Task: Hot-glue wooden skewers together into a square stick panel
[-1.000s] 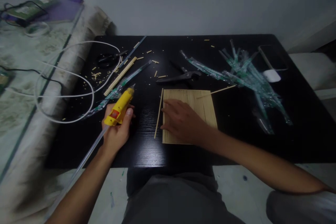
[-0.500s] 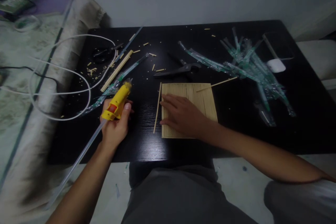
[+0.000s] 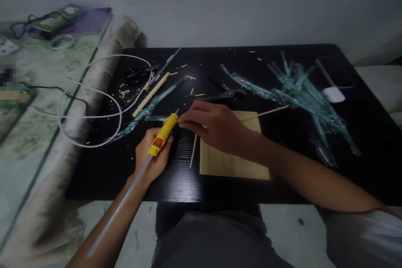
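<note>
My left hand [image 3: 153, 150] is wrapped round a yellow hot glue gun [image 3: 163, 134], with a long clear glue stick [image 3: 119, 210] sticking out of its back end. Beside the nozzle, my right hand [image 3: 216, 125] has its fingertips pinched together; whether anything is between them I cannot make out. Under that hand lies a square panel of thin wooden sticks [image 3: 234, 163], partly covered by it. One loose stick [image 3: 193, 153] lies along the panel's left side. Another thin stick [image 3: 273, 111] crosses the panel's far right corner.
Black-handled scissors [image 3: 135, 76], a bundle of sticks [image 3: 150, 94] and a white cable [image 3: 121, 113] lie on the left of the black table [image 3: 298, 180]. Farther back are dark pliers-like cutters [image 3: 234, 93]. Clear-green plastic wrappers [image 3: 301, 88], a phone [image 3: 336, 71] and a white case [image 3: 333, 95] lie right.
My right hand has lifted off the stick panel and moved left to the glue gun's nozzle, fingers now pinched. The glue gun has moved right, towards the panel. The view has shifted slightly.
</note>
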Motion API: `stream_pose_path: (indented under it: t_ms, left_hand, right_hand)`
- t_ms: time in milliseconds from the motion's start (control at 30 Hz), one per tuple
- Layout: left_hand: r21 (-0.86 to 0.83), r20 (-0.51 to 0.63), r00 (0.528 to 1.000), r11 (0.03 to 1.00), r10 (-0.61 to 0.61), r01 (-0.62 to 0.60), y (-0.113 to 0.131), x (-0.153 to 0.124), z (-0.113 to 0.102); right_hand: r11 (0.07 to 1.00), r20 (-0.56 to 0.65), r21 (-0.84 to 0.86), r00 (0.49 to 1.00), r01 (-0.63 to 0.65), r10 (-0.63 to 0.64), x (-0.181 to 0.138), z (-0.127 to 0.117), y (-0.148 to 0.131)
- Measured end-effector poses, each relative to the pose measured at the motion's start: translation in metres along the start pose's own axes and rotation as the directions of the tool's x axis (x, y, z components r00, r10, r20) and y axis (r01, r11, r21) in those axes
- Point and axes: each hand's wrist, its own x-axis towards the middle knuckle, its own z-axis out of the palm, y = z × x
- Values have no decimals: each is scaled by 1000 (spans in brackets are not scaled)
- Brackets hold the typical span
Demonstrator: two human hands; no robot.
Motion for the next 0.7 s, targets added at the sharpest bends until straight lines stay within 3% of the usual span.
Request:
stream_pose_path:
  t_ms: [67, 133, 200, 300, 367, 433, 533, 600, 700]
  left_hand:
    - [-24, 6, 1000, 999, -26, 26, -1, -1, 0]
    - [-64, -16, 998, 996, -63, 62, -1, -2, 0]
    - [-93, -49, 994, 992, -93, 88, -1, -2, 0]
    - [-101, -59, 992, 990, -109, 103, -2, -3, 1]
    - [-98, -38, 994, 990, -105, 101, -2, -3, 1]
    - [-82, -31, 995, 992, -99, 96, -2, -2, 1]
    - [-18, -52, 997, 998, -61, 60, -1, 1, 1]
    - [15, -32, 999, 999, 29, -29, -1, 3, 1]
    - [-1, 70, 977, 979, 202, -202, -1, 4, 1]
  right_hand:
    - [999, -38, -33, 999, -28, 27, 0, -6, 6]
    - [986, -180, -101, 978, -130, 110, -4, -20, 13]
    - [957, -324, -156, 928, -243, 183, -8, -39, 18]
    - [937, -547, -187, 824, -295, 150, -12, -67, 26]
    - [915, -604, -228, 786, -332, 134, -14, -77, 35]
    - [875, -538, -310, 827, -373, 162, -16, -77, 46]
    - [857, -402, -375, 895, -354, 194, -23, -58, 58]
    - [886, -310, -362, 933, -292, 181, -32, -36, 57]
    - [965, -9, -236, 993, -118, 119, -50, -1, 46]
